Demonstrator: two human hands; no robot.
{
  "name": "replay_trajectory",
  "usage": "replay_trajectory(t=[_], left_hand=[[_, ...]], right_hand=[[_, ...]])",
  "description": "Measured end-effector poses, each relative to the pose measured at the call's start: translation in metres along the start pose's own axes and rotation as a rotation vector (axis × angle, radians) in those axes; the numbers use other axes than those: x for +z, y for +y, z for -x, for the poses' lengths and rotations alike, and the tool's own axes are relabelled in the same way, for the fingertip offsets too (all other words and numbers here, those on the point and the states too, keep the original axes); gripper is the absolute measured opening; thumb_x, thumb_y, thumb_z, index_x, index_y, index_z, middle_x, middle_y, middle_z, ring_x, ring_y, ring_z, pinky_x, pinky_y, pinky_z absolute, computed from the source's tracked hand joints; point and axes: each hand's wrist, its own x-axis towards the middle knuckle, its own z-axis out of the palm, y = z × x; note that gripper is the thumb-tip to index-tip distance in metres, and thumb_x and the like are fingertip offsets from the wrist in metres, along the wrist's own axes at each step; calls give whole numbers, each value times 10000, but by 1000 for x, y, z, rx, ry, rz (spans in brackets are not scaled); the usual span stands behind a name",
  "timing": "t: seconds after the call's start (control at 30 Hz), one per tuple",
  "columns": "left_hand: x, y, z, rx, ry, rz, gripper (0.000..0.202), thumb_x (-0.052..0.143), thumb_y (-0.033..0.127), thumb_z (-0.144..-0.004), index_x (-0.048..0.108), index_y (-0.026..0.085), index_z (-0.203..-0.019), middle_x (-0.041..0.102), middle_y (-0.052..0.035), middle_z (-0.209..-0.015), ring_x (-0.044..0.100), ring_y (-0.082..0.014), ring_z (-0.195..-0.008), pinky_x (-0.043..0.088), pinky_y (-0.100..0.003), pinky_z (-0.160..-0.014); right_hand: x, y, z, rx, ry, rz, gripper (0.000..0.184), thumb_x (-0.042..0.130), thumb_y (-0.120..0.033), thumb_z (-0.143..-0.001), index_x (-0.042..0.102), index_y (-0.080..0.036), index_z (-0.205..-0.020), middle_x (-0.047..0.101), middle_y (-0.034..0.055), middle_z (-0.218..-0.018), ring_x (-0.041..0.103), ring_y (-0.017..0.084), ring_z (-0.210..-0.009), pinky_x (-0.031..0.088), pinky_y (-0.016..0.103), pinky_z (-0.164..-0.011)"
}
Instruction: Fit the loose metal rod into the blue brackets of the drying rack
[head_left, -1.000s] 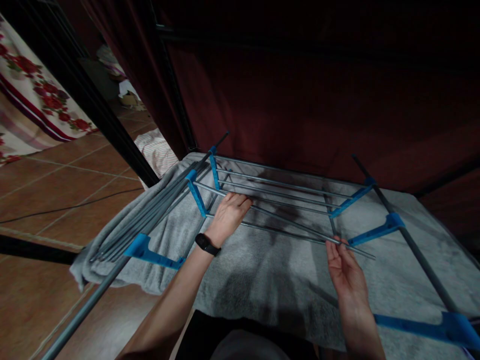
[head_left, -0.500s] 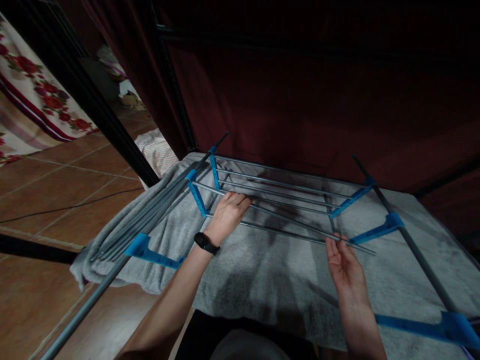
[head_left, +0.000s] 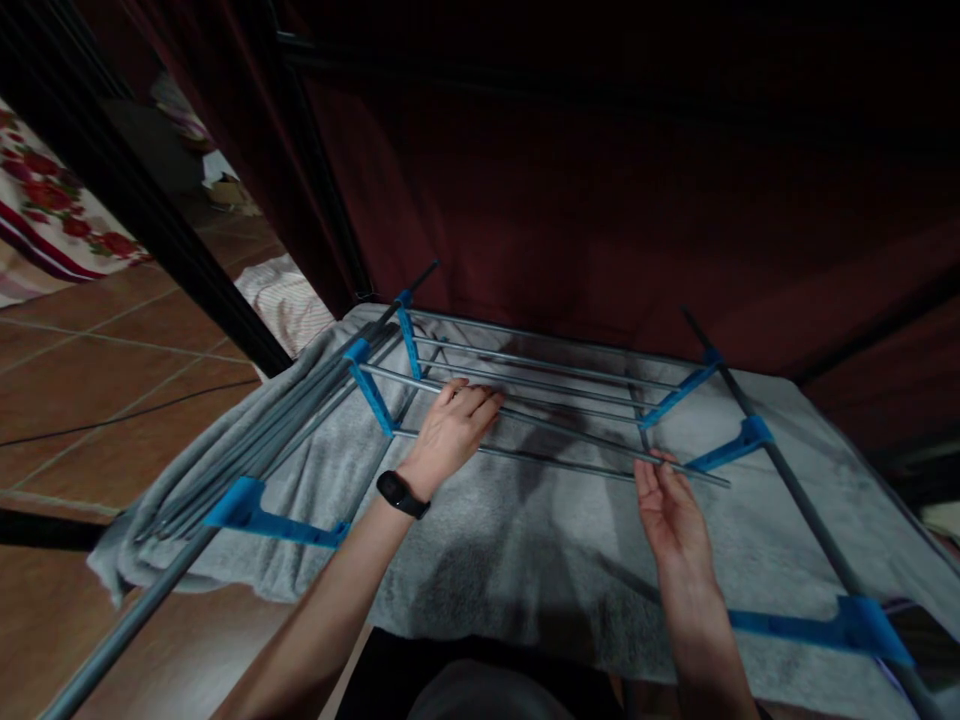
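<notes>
A drying rack of grey metal rods [head_left: 555,395] and blue plastic brackets [head_left: 369,390] lies over a grey towel [head_left: 540,540]. My left hand [head_left: 450,430], with a black wristband, is curled over one thin rod near the left blue bracket. My right hand [head_left: 667,510] has its fingers stretched up, the fingertips pinching the free end of a loose thin rod [head_left: 675,467]. That rod runs slantwise between both hands.
A bundle of grey rods [head_left: 262,440] lies along the towel's left edge. Long side rails carry more blue brackets [head_left: 739,440] on the right. Dark red fabric [head_left: 600,200] hangs behind. Terracotta tiles [head_left: 90,380], a black cable and floral cloth are at left.
The view has shifted slightly right and down. Both hands keep their grip on the rod; the right hand has moved a little up and left with it.
</notes>
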Motion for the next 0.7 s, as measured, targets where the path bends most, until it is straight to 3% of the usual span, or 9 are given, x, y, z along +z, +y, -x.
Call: replay_trajectory(t=[0.13,0.4,0.57,0.7], left_hand=[[7,18,-12,80,32,65,335,523,191,-1035,607,192,-1360,707,-102,-1272,648,-241,-1168,430,-464,-1134],[22,77,-70,181,14,264,369,498,118,-1003,626,177,-1344,695,-124,-1272,635,-258,-1154,503,-419,-1030],[23,122,-117,180,-120,368,302,480,128,-1009,644,153,-1261,671,-113,-1291,620,-243,-1179,486,-386,-1057],[34,159,-154,191,-269,406,214,490,182,-1017,675,135,-1115,680,-119,-1195,643,-244,-1114,498,-367,-1015]], right_hand=[[12,-1,0,-31,-27,18,169,877,-168,-754,744,-248,-820,792,-33,-967,753,135,-1006,577,371,-1078],[37,-10,-7,-42,-93,-9,156,840,-162,-800,730,-247,-871,778,-30,-970,748,126,-972,576,357,-1076],[44,-12,-9,-49,-150,-8,129,799,-174,-830,701,-245,-875,768,-20,-996,737,126,-981,582,333,-1051],[41,-6,-13,-75,-112,51,128,746,-190,-827,646,-265,-855,752,-26,-994,720,134,-1031,581,306,-1023]])
